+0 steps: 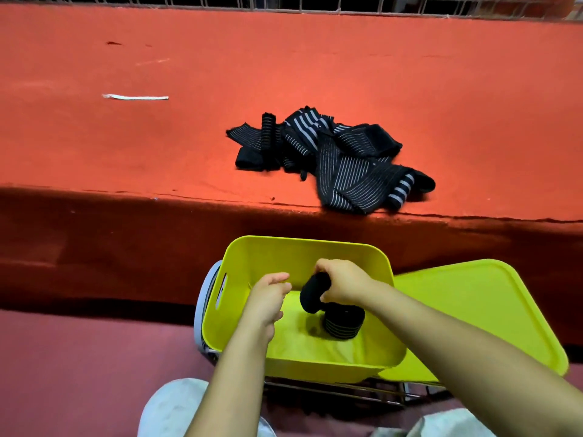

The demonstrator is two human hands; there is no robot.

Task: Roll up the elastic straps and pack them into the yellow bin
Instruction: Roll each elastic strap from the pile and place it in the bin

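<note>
Yellow bin (252,257) set below the near edge of the red-covered table (315,74), raised on a wire frame (331,392); yellow lid (473,310) leaning just beside its right wall. Right hand (342,283) inside the bin, fingers curled round a rolled black strap (310,293), held tilted above the bin floor. Second rolled strap (344,324), black with thin pale stripes, lying on the bin floor directly under that hand, touching the held roll. Left hand (266,302) over the bin's left half, fingers loosely curled, nothing seen in its grasp. Pile of unrolled striped straps (340,156) heaped on the table near its front edge, well apart from the bin. White strip (135,97) lying flat on the table, far left of the pile.
</note>
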